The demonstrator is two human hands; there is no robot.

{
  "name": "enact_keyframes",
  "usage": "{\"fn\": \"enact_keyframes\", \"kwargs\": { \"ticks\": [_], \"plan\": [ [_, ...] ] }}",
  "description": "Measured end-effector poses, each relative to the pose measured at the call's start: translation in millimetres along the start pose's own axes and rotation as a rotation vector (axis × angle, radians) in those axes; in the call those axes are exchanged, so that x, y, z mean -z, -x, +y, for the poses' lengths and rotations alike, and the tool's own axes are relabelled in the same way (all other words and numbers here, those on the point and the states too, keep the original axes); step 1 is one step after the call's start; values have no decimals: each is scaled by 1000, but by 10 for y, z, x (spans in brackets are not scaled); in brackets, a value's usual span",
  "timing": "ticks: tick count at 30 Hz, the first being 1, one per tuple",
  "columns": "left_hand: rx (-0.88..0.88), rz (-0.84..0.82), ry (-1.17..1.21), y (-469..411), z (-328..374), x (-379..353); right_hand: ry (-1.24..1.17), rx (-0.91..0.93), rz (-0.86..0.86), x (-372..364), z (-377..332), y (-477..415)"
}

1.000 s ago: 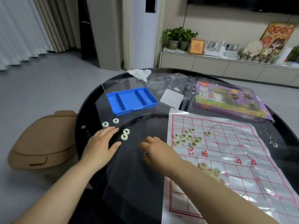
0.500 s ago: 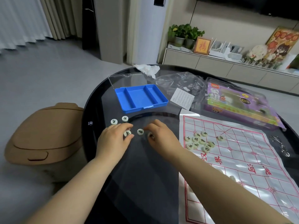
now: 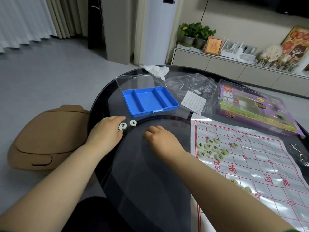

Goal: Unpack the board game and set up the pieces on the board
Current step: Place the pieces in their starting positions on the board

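A white plastic board point(image 3: 260, 166) with a red grid lies on the right of the dark glass table point(image 3: 150, 185). A cluster of pale round pieces point(image 3: 212, 149) sits on its far left part, with one piece point(image 3: 234, 145) apart. Three loose pieces point(image 3: 133, 123) lie on the glass in front of the blue tray point(image 3: 148, 101). My left hand point(image 3: 107, 131) lies flat, fingers touching two of them. My right hand point(image 3: 160, 138) rests knuckles up on the glass, fingers curled under; whatever is inside is hidden.
The tray's clear lid point(image 3: 133, 81) stands open behind it. A crumpled tissue point(image 3: 157, 70), clear bag point(image 3: 192, 84), leaflet point(image 3: 194, 104) and purple game package point(image 3: 250, 108) lie at the back. Metal rings point(image 3: 299, 153) lie at the right edge. A brown bin point(image 3: 45, 136) stands left of the table.
My left hand slid forward and drew the scattered pieces together. My right hand reached a piece, then pulled back with fingers curled. Fewer loose pieces show on the glass.
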State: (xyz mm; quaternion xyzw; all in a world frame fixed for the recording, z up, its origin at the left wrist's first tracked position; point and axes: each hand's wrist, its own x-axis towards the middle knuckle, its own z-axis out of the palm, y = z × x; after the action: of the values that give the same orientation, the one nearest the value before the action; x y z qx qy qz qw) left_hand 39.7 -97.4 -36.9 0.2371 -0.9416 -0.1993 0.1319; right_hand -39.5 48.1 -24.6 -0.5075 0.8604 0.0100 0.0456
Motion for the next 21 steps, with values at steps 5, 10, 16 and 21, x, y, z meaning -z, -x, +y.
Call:
{"fn": "enact_keyframes", "kwargs": {
  "ticks": [5,10,16,21],
  "plan": [
    [-4,-29,-61,-40,35,-31,2,10,-2,7,42,48],
    [9,1,-80,-102,59,-57,7,-2,-9,-20,123,131],
    [-6,36,-49,-66,83,-71,-85,-52,99,116,423,447],
    [-117,13,117,79,468,-83,-153,-266,234,225,907,906]
  ]
}}
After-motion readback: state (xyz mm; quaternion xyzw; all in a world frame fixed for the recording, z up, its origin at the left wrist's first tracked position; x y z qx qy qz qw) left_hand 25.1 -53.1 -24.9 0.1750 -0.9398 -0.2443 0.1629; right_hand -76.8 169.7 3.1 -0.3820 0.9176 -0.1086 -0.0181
